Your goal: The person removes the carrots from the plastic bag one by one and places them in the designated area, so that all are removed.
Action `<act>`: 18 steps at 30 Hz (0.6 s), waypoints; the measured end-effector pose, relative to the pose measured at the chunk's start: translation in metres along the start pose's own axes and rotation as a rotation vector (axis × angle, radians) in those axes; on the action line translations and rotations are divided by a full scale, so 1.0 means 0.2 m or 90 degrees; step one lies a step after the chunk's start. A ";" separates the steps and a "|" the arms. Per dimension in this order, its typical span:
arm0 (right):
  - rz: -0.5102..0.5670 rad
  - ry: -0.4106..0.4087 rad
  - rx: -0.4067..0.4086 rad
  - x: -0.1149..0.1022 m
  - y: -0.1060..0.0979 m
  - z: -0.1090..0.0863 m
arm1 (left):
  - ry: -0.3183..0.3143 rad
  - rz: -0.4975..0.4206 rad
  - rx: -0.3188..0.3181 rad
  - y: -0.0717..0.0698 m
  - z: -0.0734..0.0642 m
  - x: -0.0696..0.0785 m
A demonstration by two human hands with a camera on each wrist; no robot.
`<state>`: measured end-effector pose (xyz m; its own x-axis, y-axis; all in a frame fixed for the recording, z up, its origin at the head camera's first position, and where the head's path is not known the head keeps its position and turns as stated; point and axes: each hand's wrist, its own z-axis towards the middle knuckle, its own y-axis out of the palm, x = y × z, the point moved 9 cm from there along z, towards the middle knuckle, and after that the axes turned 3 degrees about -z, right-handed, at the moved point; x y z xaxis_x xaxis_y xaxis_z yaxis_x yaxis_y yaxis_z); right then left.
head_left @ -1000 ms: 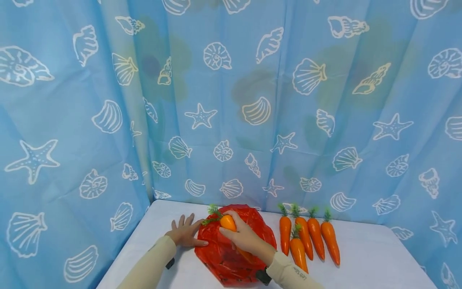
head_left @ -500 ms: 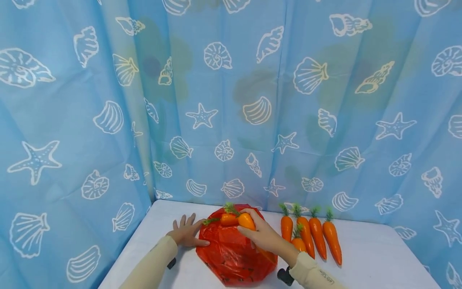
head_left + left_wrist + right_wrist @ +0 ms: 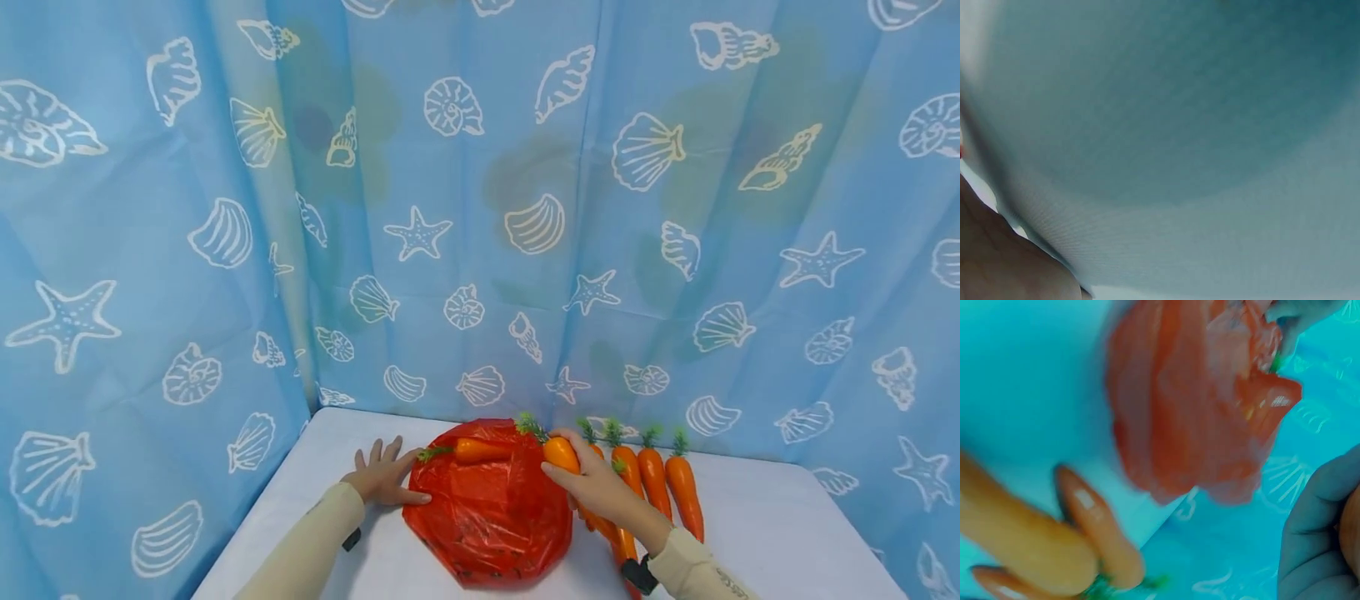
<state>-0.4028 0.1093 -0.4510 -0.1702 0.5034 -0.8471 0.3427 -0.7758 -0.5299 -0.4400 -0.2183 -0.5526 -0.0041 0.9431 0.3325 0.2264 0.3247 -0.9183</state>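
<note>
My right hand (image 3: 603,483) grips an orange carrot (image 3: 561,455) with a leafy green top, just past the right edge of a round, crinkled red plastic bag (image 3: 487,517). Another carrot (image 3: 480,451) lies across the far part of the bag, its green end pointing left. My left hand (image 3: 384,477) has its fingers spread, with the thumb and fingertips at the bag's left rim. In the right wrist view, curled fingers (image 3: 1319,531) show at the right edge, and the red bag (image 3: 1179,406) fills the middle. The left wrist view shows mostly blurred sleeve cloth.
Several more carrots (image 3: 681,492) lie side by side to the right of the bag, some partly behind my right hand and forearm. A white-covered table (image 3: 765,525) carries everything. A blue shell-print curtain (image 3: 465,233) stands behind and at the sides.
My right hand has moved right with its carrot, from over the red bag to beside the carrot row. The carrot on the bag is now uncovered. My left hand stays in place.
</note>
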 end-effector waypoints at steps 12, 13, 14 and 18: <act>-0.038 0.097 0.104 0.24 -0.29 -0.12 | 0.008 0.014 -0.011 -0.02 -0.01 0.02; -0.031 0.098 0.109 0.26 -0.31 -0.13 | 0.008 0.014 -0.012 -0.01 -0.01 0.02; -0.028 0.098 0.116 0.28 -0.34 -0.13 | 0.009 0.013 -0.013 -0.01 -0.01 0.02; -0.016 0.111 0.152 0.37 -0.42 -0.17 | 0.013 0.012 -0.018 0.00 -0.02 0.04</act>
<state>-0.4126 0.2245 -0.4671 -0.0067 0.5649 -0.8251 0.1102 -0.8197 -0.5621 -0.4366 -0.2114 -0.5485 0.0204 0.9474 0.3195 0.2541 0.3042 -0.9181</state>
